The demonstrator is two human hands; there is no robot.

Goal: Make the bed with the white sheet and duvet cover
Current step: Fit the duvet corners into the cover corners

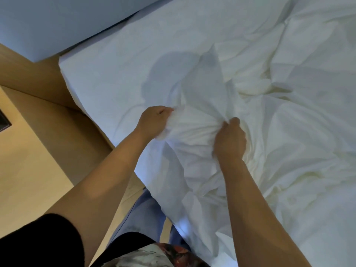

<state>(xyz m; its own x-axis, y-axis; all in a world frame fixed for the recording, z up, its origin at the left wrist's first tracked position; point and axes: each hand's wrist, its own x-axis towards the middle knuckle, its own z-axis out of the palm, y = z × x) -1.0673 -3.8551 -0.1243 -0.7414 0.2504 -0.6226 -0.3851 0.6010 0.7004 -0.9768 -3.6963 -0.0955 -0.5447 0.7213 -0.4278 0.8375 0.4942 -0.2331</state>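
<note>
Head view, as we find it: white duvet cover (279,132), soft and heavily creased, heaped on the bed's smooth fitted sheet (115,74). Our left hand (154,122) and right hand (230,139) each clench a bunched fold near the bed's edge.

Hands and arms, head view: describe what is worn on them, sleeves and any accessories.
Both hands are bare: the left hand and right hand show no gloves, rings or watch. The left arm wears a black short sleeve ending above the elbow. The right arm shows no sleeve in frame, uncovered from wrist to the picture's edge.
</note>
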